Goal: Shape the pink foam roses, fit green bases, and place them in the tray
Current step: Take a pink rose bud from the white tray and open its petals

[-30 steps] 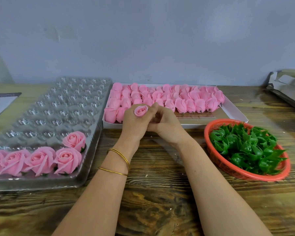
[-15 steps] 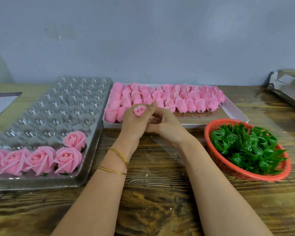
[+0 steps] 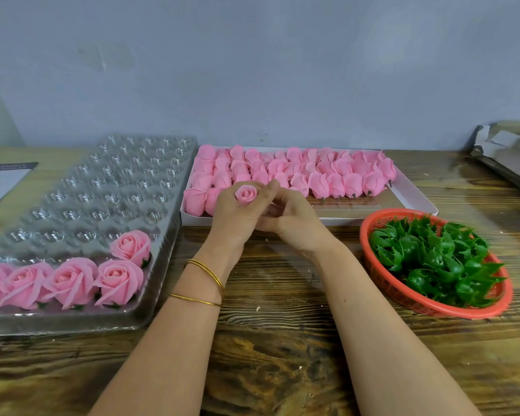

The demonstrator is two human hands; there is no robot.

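My left hand (image 3: 236, 219) grips a small closed pink foam rose (image 3: 246, 193), its bud poking up out of my curled fingers. My right hand (image 3: 293, 219) is pressed against the left, fingers curled at the rose's side; its fingertips are partly hidden. Behind both hands a white box (image 3: 415, 199) holds several rows of unshaped pink buds (image 3: 327, 175). On the left a clear plastic tray (image 3: 102, 187) carries several finished open roses (image 3: 119, 276) along its near edge. An orange basket (image 3: 382, 280) at the right is full of green bases (image 3: 433, 259).
Everything rests on a wooden table (image 3: 282, 355) against a grey wall. A paper sheet (image 3: 0, 181) lies at the far left and a grey cardboard piece (image 3: 511, 157) at the far right.
Both hands stay together at the box's front edge. The rose has turned slightly in my left hand and my right fingers have shifted along its side.
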